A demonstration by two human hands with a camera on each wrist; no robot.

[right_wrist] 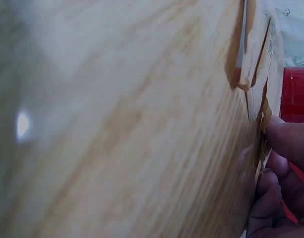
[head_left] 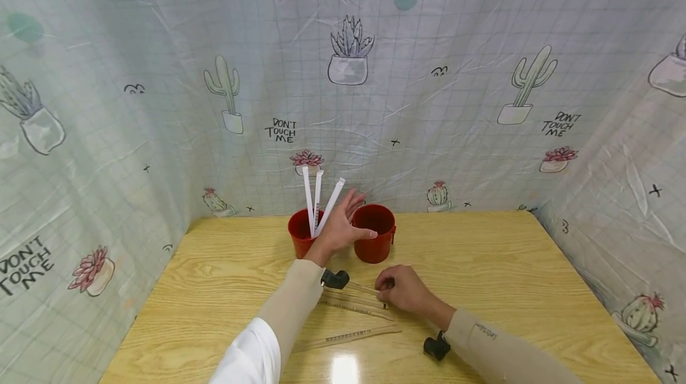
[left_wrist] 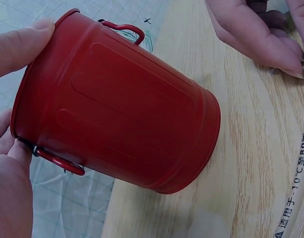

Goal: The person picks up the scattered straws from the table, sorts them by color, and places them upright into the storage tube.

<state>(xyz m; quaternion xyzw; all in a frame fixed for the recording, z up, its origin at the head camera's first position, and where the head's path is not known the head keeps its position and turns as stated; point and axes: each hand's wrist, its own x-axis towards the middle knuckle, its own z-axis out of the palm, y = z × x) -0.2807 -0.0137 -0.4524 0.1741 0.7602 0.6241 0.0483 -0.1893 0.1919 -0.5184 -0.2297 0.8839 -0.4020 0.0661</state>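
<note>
My left hand point(head_left: 339, 224) holds a small red bucket point(head_left: 373, 247) at its rim, the thumb on the near side and the fingers round the far left side. In the left wrist view the bucket's ribbed wall and two small handles fill the middle. My right hand point(head_left: 404, 290) is low over the table in front of that bucket, pinching the end of a brown paper-wrapped straw point(head_left: 363, 287). More brown wrapped straws point(head_left: 356, 334) lie side by side on the table; my left forearm hides part of them. Printed lettering shows on one straw point(left_wrist: 294, 183).
A second red bucket point(head_left: 300, 235) stands to the left, with 3 white-wrapped straws point(head_left: 309, 199) leaning upright in it. Both buckets are near the back edge of the wooden table point(head_left: 482, 265). A patterned curtain point(head_left: 407, 104) hangs behind and at the sides.
</note>
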